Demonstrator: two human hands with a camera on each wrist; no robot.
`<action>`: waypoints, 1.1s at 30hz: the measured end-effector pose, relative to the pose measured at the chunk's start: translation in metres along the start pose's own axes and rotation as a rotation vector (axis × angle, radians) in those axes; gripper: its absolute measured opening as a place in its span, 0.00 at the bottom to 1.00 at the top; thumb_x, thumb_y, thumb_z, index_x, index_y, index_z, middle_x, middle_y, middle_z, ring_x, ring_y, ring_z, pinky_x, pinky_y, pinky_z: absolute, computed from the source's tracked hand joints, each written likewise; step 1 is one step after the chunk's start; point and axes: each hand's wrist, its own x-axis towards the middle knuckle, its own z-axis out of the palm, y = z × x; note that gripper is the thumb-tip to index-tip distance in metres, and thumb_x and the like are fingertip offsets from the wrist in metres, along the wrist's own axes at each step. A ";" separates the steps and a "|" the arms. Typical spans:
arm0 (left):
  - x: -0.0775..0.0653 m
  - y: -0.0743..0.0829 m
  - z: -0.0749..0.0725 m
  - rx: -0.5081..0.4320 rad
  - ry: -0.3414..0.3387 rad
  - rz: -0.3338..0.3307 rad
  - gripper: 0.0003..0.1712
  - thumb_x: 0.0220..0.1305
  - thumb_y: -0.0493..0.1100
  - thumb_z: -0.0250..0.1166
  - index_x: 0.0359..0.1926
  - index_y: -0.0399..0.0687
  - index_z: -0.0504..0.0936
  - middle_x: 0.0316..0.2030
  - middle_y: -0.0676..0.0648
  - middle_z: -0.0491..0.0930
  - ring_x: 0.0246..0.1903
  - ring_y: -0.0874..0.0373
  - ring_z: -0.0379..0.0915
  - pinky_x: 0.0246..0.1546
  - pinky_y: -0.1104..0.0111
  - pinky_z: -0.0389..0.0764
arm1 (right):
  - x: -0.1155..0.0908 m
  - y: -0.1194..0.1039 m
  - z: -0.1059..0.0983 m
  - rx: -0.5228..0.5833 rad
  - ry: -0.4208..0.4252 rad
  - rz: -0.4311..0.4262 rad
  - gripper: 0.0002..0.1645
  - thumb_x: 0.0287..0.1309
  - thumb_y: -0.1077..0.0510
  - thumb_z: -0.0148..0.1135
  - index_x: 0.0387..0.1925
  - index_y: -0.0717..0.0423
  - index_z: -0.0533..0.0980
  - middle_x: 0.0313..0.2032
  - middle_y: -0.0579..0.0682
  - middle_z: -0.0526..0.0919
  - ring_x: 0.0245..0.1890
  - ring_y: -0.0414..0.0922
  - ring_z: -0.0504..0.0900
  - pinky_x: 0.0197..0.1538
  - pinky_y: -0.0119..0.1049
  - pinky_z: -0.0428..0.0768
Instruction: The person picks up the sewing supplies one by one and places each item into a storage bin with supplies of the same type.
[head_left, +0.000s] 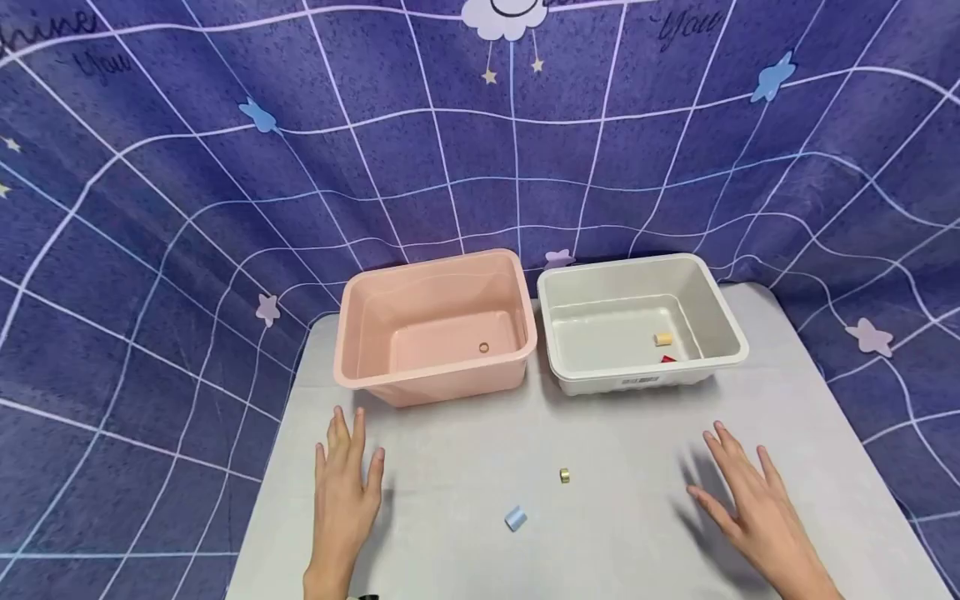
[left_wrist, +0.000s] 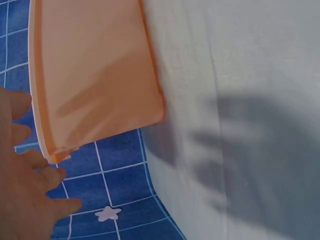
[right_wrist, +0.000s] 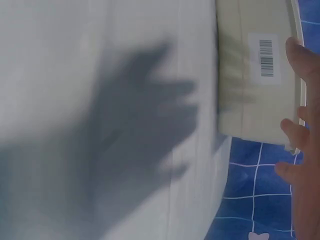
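My left hand (head_left: 345,492) hovers over the table's left side, fingers spread, just in front of the pink bin (head_left: 435,383). On the right, my right hand (head_left: 757,508) is held above the table with fingers apart, in front of the white bin (head_left: 600,385). Neither hand holds anything. Between them lie a small light-blue cylinder (head_left: 516,518) and a small gold ring-like piece (head_left: 565,475). Inside the pink bin is a small brownish ring (head_left: 483,347). A yellow cylinder (head_left: 663,339) and a red piece (head_left: 668,359), partly hidden by the rim, lie in the white bin.
The two bins stand side by side at the back of the pale table (head_left: 450,550). Behind and around the table hangs a blue curtain (head_left: 420,150) with white grid lines and stars. A barcode label (right_wrist: 266,58) is on the white bin's front.
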 end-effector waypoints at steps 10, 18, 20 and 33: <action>0.006 0.006 0.003 -0.140 0.030 -0.090 0.39 0.76 0.41 0.63 0.82 0.50 0.58 0.83 0.41 0.50 0.82 0.39 0.48 0.82 0.45 0.52 | 0.004 -0.004 0.011 0.063 0.037 -0.024 0.48 0.73 0.27 0.49 0.74 0.61 0.69 0.71 0.64 0.75 0.78 0.26 0.56 0.86 0.37 0.41; 0.013 0.008 0.003 -0.268 0.153 -0.233 0.35 0.77 0.42 0.61 0.80 0.54 0.62 0.80 0.45 0.59 0.79 0.44 0.57 0.80 0.70 0.56 | 0.006 -0.010 0.025 0.128 0.117 -0.069 0.45 0.73 0.31 0.54 0.69 0.65 0.74 0.65 0.60 0.81 0.75 0.25 0.64 0.85 0.35 0.49; 0.018 0.007 0.002 -0.309 0.198 -0.242 0.34 0.76 0.39 0.62 0.79 0.51 0.65 0.78 0.44 0.63 0.76 0.43 0.63 0.75 0.79 0.61 | 0.007 -0.013 0.029 0.143 0.135 -0.079 0.44 0.73 0.32 0.56 0.68 0.66 0.75 0.64 0.60 0.83 0.74 0.25 0.66 0.84 0.35 0.51; 0.047 -0.006 -0.006 -0.600 0.311 -0.418 0.32 0.74 0.37 0.65 0.75 0.54 0.71 0.69 0.41 0.76 0.58 0.69 0.82 0.53 0.89 0.76 | 0.015 -0.029 0.048 0.223 0.108 -0.063 0.42 0.72 0.32 0.56 0.68 0.61 0.76 0.57 0.51 0.87 0.52 0.43 0.82 0.75 0.23 0.59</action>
